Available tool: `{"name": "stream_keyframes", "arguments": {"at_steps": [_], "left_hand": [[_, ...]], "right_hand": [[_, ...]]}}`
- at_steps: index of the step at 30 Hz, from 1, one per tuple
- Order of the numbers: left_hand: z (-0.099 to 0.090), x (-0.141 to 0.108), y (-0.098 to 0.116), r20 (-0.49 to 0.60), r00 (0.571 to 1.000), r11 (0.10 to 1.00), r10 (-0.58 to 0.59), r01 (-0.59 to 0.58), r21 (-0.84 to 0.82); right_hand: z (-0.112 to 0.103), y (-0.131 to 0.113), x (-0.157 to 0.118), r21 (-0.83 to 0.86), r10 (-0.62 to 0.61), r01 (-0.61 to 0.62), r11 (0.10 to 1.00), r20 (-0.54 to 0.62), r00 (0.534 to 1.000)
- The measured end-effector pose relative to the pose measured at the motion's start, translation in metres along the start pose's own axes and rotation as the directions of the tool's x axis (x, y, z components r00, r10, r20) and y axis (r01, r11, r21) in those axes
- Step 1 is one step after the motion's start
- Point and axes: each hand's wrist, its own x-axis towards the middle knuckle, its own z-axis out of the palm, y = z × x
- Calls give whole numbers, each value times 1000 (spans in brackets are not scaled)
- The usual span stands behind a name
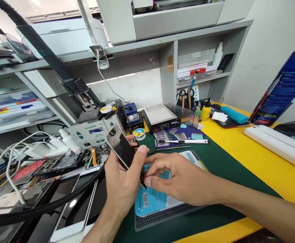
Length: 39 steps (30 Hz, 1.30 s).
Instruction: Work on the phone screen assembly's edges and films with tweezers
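My left hand [126, 175] is closed around a phone [119, 143] with a dark front and a pale frame, held tilted above the mat. A dark part of it runs down between the hands to a lower edge. Against that lower edge, my right hand [170, 175] has its thumb and fingers pinched together; whatever lies between the fingertips is hidden. Beneath both hands is a blue and white printed packet [152, 199] with a barcode, lying on a grey honeycomb-patterned pad [167, 217].
A green mat [228, 199] covers the yellow desk [259, 162]. Several phones and screens [74, 199] crowd the left, crossed by a thick black cable [53, 206]. Behind are a white-handled brush [185, 141], tweezers [174, 147], a solder spool [139, 133] and a heating plate [160, 116].
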Motion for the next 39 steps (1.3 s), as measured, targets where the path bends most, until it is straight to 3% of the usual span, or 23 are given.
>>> {"name": "stream_keyframes", "arguments": {"at_steps": [14,22,29,39], "left_hand": [[1,-2,1,-12,1000,1000,14,-14,12],[0,-1,2,-17,1000,998,-7,5,-65],[-5,0,5,30,999,984,-15,20,-175],[-4,-2,3,64,997,986,33,-22,-166]], "right_hand": [[5,1,0,-84,-27,22,996,-48,999],[5,2,-3,-231,-165,141,963,-87,982],[-1,-2,-5,-182,-47,33,983,-76,996],[-1,3,-6,-89,-12,5,996,-80,997]]}}
